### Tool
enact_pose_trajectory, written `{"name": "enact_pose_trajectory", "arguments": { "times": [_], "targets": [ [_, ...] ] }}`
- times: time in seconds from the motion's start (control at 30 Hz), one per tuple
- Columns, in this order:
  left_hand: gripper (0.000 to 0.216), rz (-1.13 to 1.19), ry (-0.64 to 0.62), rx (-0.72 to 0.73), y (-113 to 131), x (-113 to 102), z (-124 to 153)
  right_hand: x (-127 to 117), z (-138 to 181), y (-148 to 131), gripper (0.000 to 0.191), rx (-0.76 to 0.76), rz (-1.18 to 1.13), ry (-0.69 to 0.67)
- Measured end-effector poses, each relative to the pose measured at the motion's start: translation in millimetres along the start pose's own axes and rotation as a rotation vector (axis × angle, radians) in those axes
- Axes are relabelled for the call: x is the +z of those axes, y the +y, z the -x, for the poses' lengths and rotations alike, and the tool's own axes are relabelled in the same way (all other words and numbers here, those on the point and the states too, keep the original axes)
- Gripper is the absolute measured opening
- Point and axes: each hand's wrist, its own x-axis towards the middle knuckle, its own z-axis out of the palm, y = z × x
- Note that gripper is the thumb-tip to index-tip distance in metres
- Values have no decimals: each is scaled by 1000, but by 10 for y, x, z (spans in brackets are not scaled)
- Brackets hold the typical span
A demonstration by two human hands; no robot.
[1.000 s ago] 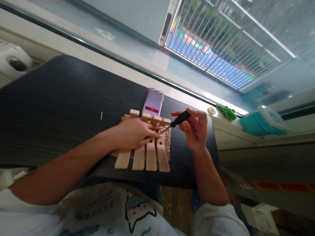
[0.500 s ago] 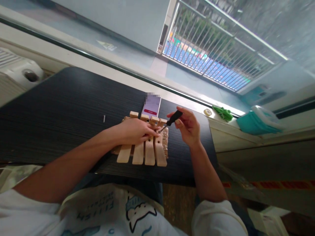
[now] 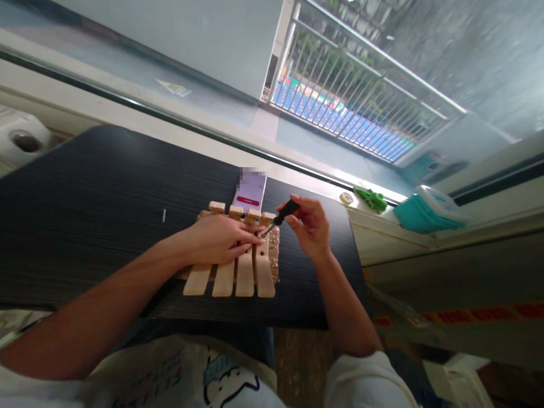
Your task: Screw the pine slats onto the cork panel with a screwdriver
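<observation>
A rack of several pale wooden slats (image 3: 238, 275) lies on the dark table (image 3: 97, 192). My left hand (image 3: 219, 239) rests on top of the slats, fingers pressed together and pointing right toward the screwdriver tip. My right hand (image 3: 309, 226) pinches a small screwdriver (image 3: 278, 215) with a black handle. Its metal tip touches the top of the rightmost slat.
A phone (image 3: 250, 191) lies just behind the slats. One loose screw (image 3: 164, 215) sits on the table to the left. A green cloth (image 3: 370, 198) and a teal box (image 3: 423, 214) rest on the sill at the right. The table's near edge is close to my body.
The view has drifted, so everything sits a little further left in the picture. Both hands keep the same hold on the slats and screwdriver.
</observation>
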Motion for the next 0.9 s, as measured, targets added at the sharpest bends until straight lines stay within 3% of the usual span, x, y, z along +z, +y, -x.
{"name": "enact_pose_trajectory", "arguments": {
  "times": [0.7,0.9],
  "targets": [
    [42,21,-40,1,-18,17,-21,52,4,8,32,16,115,60],
    [41,20,-11,-4,-22,31,-16,66,-10,9,34,-54,118,111]
  ]
}}
